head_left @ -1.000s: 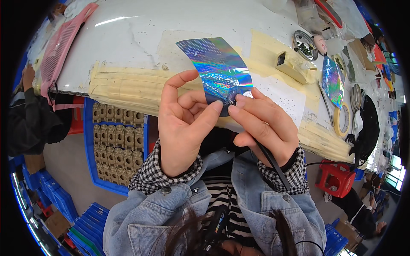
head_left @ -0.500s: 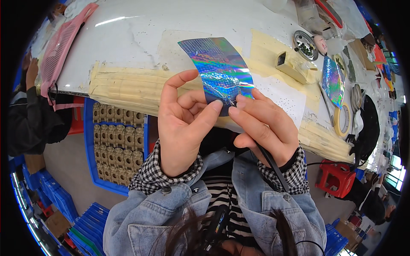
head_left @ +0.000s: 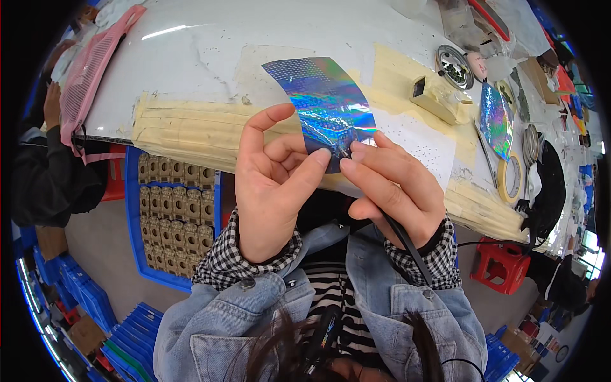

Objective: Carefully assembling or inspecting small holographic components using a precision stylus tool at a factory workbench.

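A shiny blue holographic sheet with rows of small dots is held up above the table's front edge, slightly curved. My left hand pinches its lower edge between thumb and fingers, while the index finger curls up beside the sheet's left side. In my right hand are slim black tweezers, their back end pointing down toward my wrist. The tips meet the sheet's lower part close to my left thumb. Whether a small piece sits between the tips is too small to tell.
On the white table are a cream block, a round metal dish, a tape roll and another holographic sheet. Below left stands a blue crate of camouflage-patterned parts. A pink basket and another person are at left.
The sheet has tilted and shifted very slightly left between my hands. Both hands keep nearly the same place and grip. At the far left, the other person's arm has moved a little.
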### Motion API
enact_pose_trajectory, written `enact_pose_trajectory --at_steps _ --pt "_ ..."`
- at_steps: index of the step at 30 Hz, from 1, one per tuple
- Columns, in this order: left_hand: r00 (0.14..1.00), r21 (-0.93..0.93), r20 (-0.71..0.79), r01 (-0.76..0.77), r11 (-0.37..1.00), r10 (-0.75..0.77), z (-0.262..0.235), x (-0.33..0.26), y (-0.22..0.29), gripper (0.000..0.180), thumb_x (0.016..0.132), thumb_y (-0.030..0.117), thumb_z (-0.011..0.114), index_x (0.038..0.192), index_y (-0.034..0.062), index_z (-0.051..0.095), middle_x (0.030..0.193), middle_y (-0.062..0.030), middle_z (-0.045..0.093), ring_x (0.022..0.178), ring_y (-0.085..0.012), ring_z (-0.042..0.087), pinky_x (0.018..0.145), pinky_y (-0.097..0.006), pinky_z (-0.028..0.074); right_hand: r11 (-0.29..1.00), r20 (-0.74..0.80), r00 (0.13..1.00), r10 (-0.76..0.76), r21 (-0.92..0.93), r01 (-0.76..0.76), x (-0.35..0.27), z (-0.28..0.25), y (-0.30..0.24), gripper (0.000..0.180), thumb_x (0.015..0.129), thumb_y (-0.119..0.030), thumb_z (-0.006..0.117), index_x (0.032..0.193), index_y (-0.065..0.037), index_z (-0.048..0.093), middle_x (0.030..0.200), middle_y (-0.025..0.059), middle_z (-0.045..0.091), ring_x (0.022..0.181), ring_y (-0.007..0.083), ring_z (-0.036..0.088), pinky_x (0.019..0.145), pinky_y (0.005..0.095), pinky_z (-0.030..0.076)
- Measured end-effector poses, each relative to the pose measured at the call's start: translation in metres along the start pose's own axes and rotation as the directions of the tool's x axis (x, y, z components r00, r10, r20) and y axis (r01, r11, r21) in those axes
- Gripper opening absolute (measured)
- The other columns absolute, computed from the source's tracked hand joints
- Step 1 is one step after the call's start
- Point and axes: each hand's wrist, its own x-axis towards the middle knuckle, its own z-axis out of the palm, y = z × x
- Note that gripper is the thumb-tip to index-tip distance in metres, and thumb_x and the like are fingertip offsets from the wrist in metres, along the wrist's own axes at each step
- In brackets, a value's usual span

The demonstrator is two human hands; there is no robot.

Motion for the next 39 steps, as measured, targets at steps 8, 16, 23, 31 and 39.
enact_pose_trajectory --at_steps 8,16,23,31,39 --pt "1.000 0.005 0.006 -0.007 1.000 0.007 0.000 0.000 -0.001 0.056 0.085 -0.007 0.060 0.133 -0.0005 0.031 0.098 -0.0126 0.067 0.092 -0.0135 0.064 0.083 -0.025 0.050 1.000 -0.011 1.000 0.007 0.002 -0.007 -0.001 0.000 0.001 0.038 0.078 -0.029 0.070 0.103 0.000 0.068 0.094 0.0121 0.063 0.086 0.0281 0.067 0.082 0.0421 0.056" --pt "1.000 0.004 -0.008 -0.002 1.000 0.002 0.001 0.000 -0.001 0.055 0.086 -0.007 0.060 0.132 -0.0002 0.031 0.097 -0.0121 0.067 0.090 -0.0132 0.064 0.081 -0.024 0.050 1.000 -0.014 1.000 -0.012 0.022 0.012 -0.001 0.000 0.002 0.038 0.078 -0.028 0.071 0.103 0.000 0.068 0.094 0.0130 0.062 0.086 0.0293 0.066 0.083 0.0431 0.056" --pt "1.000 0.002 -0.020 0.005 1.000 -0.005 0.002 -0.001 0.000 0.055 0.086 -0.007 0.060 0.132 -0.0003 0.032 0.096 -0.0120 0.067 0.090 -0.0136 0.064 0.081 -0.025 0.051 1.000 0.003 1.000 -0.010 0.020 0.010 0.000 -0.002 0.001 0.038 0.077 -0.027 0.071 0.103 0.000 0.068 0.094 0.0123 0.062 0.085 0.0293 0.066 0.083 0.0431 0.056" --pt "0.997 0.039 -0.078 0.003 0.999 0.000 0.008 -0.003 0.002 0.056 0.085 -0.010 0.057 0.134 -0.0014 0.032 0.099 -0.0123 0.066 0.090 -0.0133 0.063 0.082 -0.025 0.051 0.999 -0.055 0.998 -0.013 0.050 0.016 -0.004 0.000 0.002 0.039 0.074 -0.025 0.072 0.103 0.000 0.065 0.096 0.0116 0.061 0.088 0.0286 0.065 0.086 0.0421 0.055" --pt "0.999 0.071 -0.017 -0.046 0.996 0.047 0.003 -0.002 -0.008 0.051 0.090 -0.006 0.053 0.136 -0.0008 0.031 0.109 -0.0143 0.064 0.099 -0.0170 0.062 0.085 -0.029 0.050 0.997 -0.185 0.982 -0.036 0.062 0.049 -0.014 0.006 0.006 0.040 0.079 -0.031 0.069 0.105 0.000 0.067 0.099 0.0137 0.063 0.091 0.0281 0.066 0.088 0.0441 0.054"
